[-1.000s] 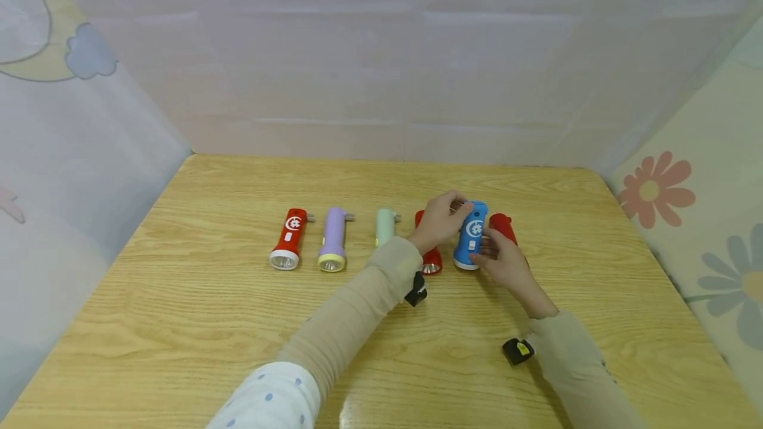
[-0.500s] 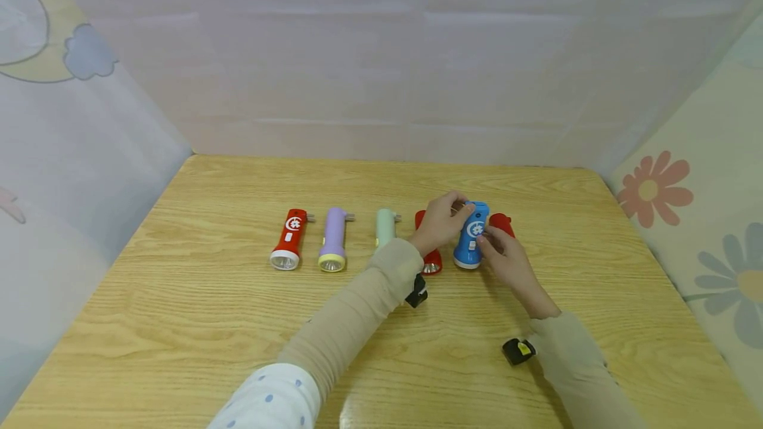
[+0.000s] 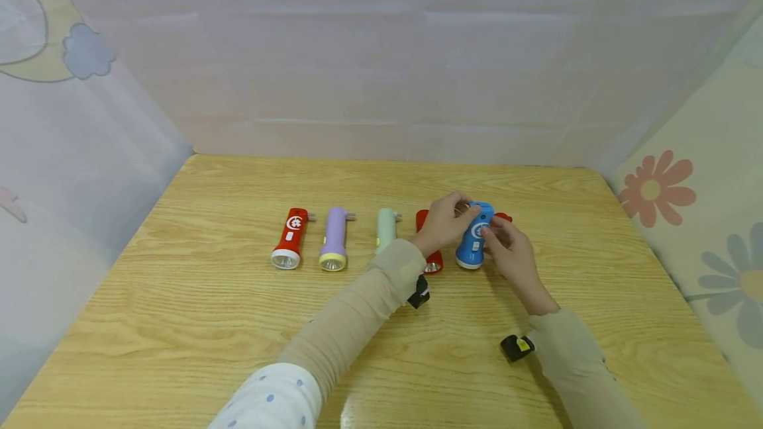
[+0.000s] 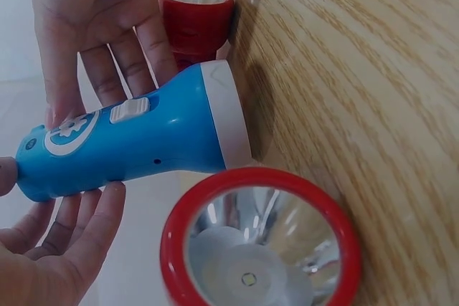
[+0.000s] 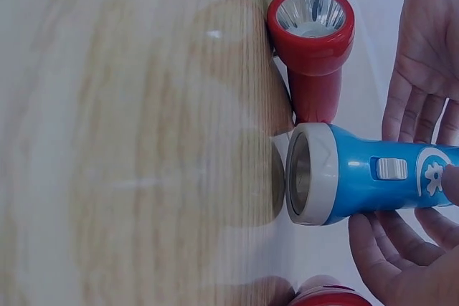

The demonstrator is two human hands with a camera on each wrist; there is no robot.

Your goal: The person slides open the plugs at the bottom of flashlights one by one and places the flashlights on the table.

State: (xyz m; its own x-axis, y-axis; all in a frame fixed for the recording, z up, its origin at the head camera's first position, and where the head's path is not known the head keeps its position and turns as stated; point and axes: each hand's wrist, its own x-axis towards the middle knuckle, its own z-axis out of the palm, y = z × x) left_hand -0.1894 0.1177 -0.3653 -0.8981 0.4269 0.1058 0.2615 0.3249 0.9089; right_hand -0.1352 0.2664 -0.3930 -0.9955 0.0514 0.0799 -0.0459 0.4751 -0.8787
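Note:
A blue flashlight (image 3: 471,243) with a white lens ring, white slide switch and white flower emblem stands between both hands. Its lens end points down, close over the wooden table (image 3: 334,349). My left hand (image 3: 442,222) grips the tail end, thumb on top and fingers around the far side. The thumb of my right hand (image 3: 517,258) presses at the emblem, while its fingers curve behind the body, as the right wrist view shows. A red flashlight (image 3: 435,262) lies just left of the blue one, partly covered by the left hand. Another red flashlight (image 3: 503,216) is mostly hidden behind the right hand.
Further left lie a pale green flashlight (image 3: 386,225), a purple flashlight (image 3: 335,230) with a yellow ring, and a red flashlight (image 3: 292,234) with a white ring. Prongs stick out from their tail ends. A plain curtain wall (image 3: 381,85) rises behind the table.
My right hand has shifted up along the blue flashlight, its thumb going from near the switch to the emblem. The flashlight's tail end has swung slightly right; the left hand follows, still gripping.

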